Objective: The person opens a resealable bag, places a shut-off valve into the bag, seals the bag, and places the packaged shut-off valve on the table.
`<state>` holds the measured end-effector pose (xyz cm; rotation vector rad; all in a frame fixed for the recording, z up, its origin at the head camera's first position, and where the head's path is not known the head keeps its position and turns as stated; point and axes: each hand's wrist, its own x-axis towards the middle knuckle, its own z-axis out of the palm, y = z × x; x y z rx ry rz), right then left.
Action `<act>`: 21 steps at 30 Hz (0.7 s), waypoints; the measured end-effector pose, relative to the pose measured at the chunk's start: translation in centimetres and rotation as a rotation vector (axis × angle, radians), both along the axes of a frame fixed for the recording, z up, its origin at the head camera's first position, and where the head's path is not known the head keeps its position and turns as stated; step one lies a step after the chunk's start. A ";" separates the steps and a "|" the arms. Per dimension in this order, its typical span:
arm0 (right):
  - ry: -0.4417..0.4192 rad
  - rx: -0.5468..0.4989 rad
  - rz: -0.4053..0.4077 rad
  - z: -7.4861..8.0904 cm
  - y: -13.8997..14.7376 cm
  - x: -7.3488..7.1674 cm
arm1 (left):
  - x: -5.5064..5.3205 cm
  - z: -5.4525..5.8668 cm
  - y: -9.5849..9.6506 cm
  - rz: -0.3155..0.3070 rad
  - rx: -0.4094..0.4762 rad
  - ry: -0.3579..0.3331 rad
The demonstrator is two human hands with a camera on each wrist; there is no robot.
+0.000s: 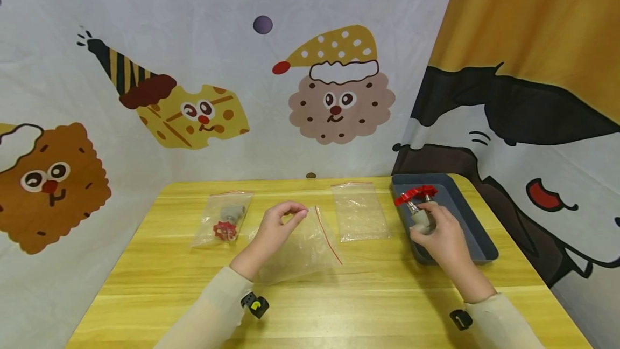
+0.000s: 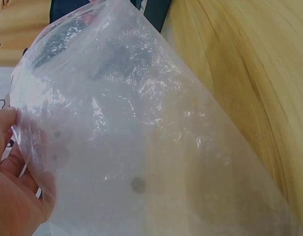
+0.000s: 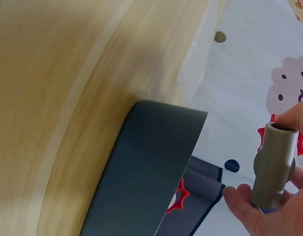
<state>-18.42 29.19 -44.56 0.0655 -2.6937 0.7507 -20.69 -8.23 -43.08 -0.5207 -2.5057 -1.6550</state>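
My left hand [image 1: 275,228] pinches a clear zip bag [image 1: 302,252] by its top edge, near one end of the red seal line. In the left wrist view the bag [image 2: 136,123] spreads wide from the fingertips, its mouth partly parted. On the right, my right hand [image 1: 444,233] grips a valve [image 1: 421,221] with a grey tube-shaped body and a red handwheel, above the near-left part of the dark grey tray [image 1: 477,233]. Seen from the right wrist, thumb and fingers clasp the valve's grey body [image 3: 275,164]. A second red handwheel [image 3: 179,196] shows past the tray's rim.
At the table's left lies a zip bag [image 1: 205,233] containing a grey valve with a red handwheel [image 1: 225,230]. Another clear zip bag [image 1: 360,214] lies flat between my hands, towards the back. A printed cloth [image 1: 271,160] hangs behind the wooden table [image 1: 368,306].
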 end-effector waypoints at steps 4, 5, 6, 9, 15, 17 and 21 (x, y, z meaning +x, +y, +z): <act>-0.007 -0.064 0.064 0.1 -0.5 -0.1 | 0.0 -0.1 0.0 0.001 0.011 -0.003; -0.014 -0.083 0.080 0.2 -0.6 -0.1 | 0.0 -0.1 0.0 0.000 0.016 -0.009; -0.026 -0.103 0.091 0.2 -0.7 0.0 | -0.1 -0.1 0.0 -0.001 0.019 -0.012; -0.098 -0.177 0.106 0.4 -1.1 0.0 | -0.1 -0.1 -0.1 -0.002 0.017 -0.014; -0.285 -0.345 0.078 1.0 -1.7 0.1 | 0.0 0.0 -0.1 0.001 0.012 -0.014; -0.342 -0.436 0.075 1.0 -1.9 0.0 | 0.0 0.0 -0.2 0.003 0.015 -0.016; -0.415 -0.657 0.094 1.0 -2.0 0.0 | 0.0 -0.1 -0.2 0.009 0.013 -0.017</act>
